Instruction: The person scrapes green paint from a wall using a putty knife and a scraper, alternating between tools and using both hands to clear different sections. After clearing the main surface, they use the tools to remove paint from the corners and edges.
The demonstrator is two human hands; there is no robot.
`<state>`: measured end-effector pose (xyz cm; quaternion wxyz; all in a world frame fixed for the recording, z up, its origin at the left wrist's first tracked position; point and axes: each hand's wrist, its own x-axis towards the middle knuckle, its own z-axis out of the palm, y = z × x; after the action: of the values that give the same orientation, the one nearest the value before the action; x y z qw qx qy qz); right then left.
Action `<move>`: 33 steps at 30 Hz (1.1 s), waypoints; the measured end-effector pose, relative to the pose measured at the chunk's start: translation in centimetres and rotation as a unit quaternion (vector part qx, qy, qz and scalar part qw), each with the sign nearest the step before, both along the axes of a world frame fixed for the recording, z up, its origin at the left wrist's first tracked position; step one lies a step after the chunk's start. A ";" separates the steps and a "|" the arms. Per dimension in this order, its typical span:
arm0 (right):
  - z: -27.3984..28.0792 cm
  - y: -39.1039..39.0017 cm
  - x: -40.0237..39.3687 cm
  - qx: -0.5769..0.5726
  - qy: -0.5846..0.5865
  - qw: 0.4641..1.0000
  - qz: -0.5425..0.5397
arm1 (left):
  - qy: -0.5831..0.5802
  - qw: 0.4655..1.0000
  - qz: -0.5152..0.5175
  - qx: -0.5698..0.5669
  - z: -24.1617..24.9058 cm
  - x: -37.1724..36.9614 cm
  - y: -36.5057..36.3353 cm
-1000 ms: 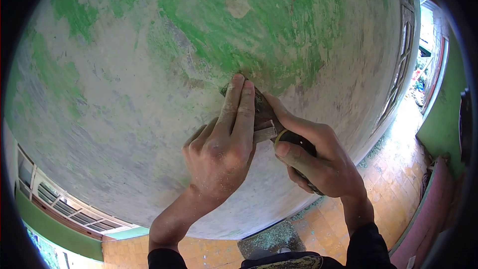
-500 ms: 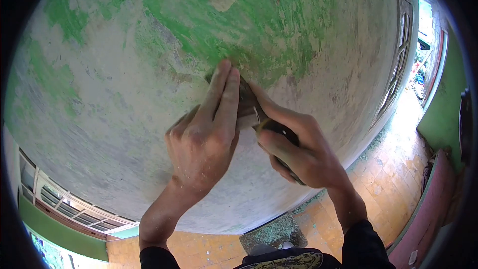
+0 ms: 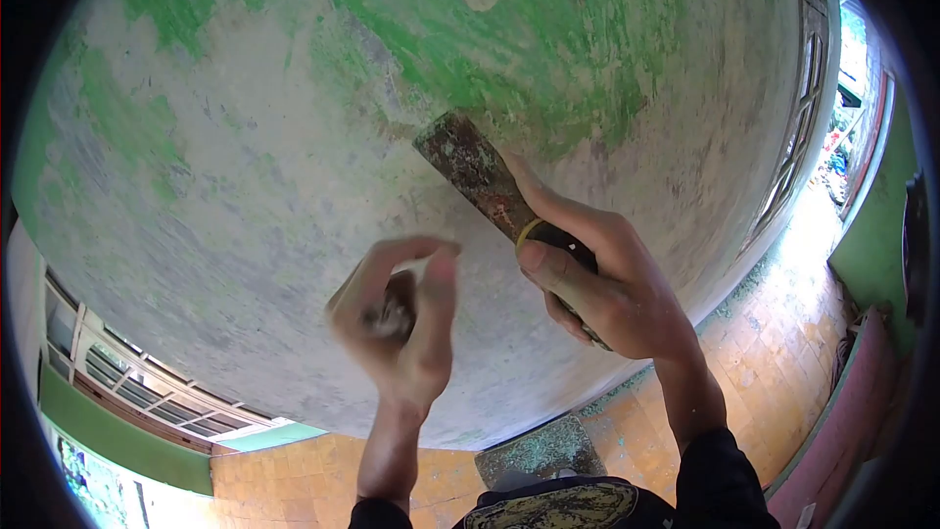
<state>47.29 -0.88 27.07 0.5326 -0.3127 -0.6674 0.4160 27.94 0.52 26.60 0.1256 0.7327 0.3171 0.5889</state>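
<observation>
Head view: a rusty paint scraper [image 3: 480, 179] is held in the right hand [image 3: 607, 299], whose grip is closed around the dark handle, with the index finger laid along the blade's side. The blade's far end is pressed against the wall [image 3: 245, 186] up and to the left of that grip, at the border between remaining green paint [image 3: 509, 49] and bare grey plaster.

The left hand [image 3: 401, 318] is seen below and to the left of the blade, off the wall. It is motion-blurred; its fingers are curled loosely, and whether anything is pinched in that grip cannot be told.

Risks, as judged: with only one hand on the tool, the blade could skid across the plaster and gouge it, or slip off towards the left hand just beside its path. The extended index finger lies close to the rusty edge and could be scraped if the grip slides forward. Loosened flakes and dust could fall towards the face, since the work is done overhead and close.

No brand, label or readable writing is visible on the scraper, the wall or the dark sleeves [image 3: 720, 480].
</observation>
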 end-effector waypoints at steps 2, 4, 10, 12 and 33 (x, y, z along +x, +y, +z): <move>-0.3 -0.4 -0.3 -0.016 0.011 1.000 0.000 | -0.126 0.982 -0.033 -0.138 0.5 2.6 0.7; -0.2 -0.7 -0.4 -0.031 0.019 0.999 0.002 | -0.156 0.968 -0.064 -0.183 0.8 3.7 1.4; 1.8 -1.7 0.1 -0.073 -0.042 0.996 -0.017 | -0.213 0.955 -0.118 -0.171 1.1 6.7 3.8; 2.1 -1.7 0.4 -0.064 -0.064 0.996 -0.021 | -0.233 0.959 -0.114 -0.111 0.9 7.5 4.3; 1.8 -1.2 -0.7 -0.048 0.016 0.998 -0.025 | -0.310 0.932 -0.129 -0.137 2.2 7.7 4.0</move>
<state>46.60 -2.10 28.90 0.5374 -0.3479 -0.6301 0.4394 35.67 4.47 28.75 0.3919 0.5238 0.2432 0.7162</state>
